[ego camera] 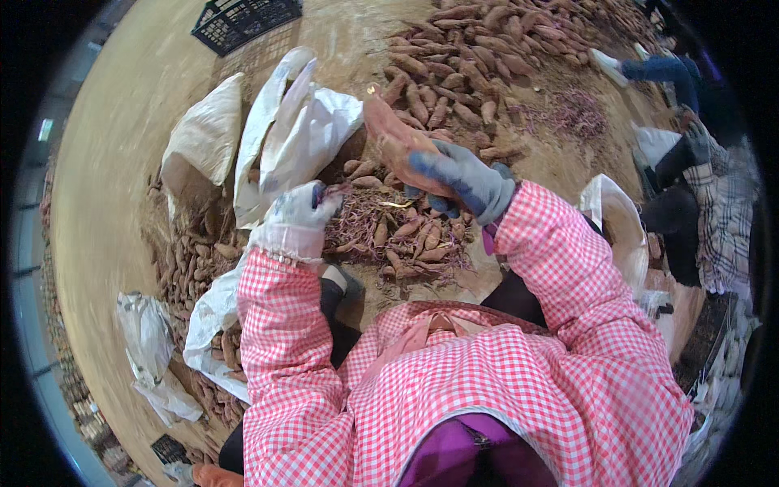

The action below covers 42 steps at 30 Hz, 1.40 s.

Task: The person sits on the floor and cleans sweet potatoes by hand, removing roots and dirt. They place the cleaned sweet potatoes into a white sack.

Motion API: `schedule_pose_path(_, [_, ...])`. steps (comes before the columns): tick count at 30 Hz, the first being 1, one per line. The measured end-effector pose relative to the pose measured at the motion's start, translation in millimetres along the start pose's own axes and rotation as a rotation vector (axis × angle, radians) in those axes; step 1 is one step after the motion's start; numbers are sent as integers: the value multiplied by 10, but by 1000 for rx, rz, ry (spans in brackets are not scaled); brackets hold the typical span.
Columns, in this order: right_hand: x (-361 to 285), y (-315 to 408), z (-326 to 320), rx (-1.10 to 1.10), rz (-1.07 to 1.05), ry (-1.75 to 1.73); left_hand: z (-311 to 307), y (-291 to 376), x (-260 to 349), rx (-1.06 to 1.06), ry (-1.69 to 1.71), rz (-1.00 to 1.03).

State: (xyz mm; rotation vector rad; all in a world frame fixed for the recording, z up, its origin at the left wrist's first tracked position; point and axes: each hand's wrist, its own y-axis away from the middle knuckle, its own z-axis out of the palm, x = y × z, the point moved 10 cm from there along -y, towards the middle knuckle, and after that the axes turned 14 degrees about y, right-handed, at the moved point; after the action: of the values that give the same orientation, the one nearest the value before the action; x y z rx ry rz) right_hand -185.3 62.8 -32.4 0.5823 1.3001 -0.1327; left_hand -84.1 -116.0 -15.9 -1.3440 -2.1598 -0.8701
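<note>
My right hand (465, 179), in a grey-blue work glove, grips a large sweet potato (395, 137) by its lower end. The tuber points up and to the left, with a pale cut spot at its tip. My left hand (301, 210) wears a whitish glove and has its fingers curled. Something reddish shows at its fingertips, but I cannot tell whether it is held. Below both hands lie small sweet potatoes (432, 237) among a heap of purple root trimmings (359, 225). Left of the held tuber stands an open white woven sack (304, 140).
A big pile of sweet potatoes (475, 55) spreads ahead. More white sacks (204, 137) and small tubers (195, 262) lie to the left. A black plastic crate (246, 24) stands at the far left. A person in a plaid garment (727, 219) is at the right, near another sack (614, 225).
</note>
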Motion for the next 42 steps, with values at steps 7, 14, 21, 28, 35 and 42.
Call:
schedule_pose_path(7, [179,-53,91,-109,78,-633,-78,-6,198,138,146,173])
schedule_pose_path(14, [176,-127,239,-190,-100,-257,488,-166,319,3,1562,-36])
schedule_pose_path(21, [333,80,637,-554,295,-822,569,-247,139,82,1558,-32])
schedule_pose_path(28, [479,97,728,-621,406,-819,784,-297,148,-76,1902,-164])
schedule_pose_path(35, [409,170,866,-734,428,-845,756,-325,132,-151,2134,-113])
schedule_pose_path(42, [550,40,365,-84,445,23,573,-287,-10,44,1921,-49])
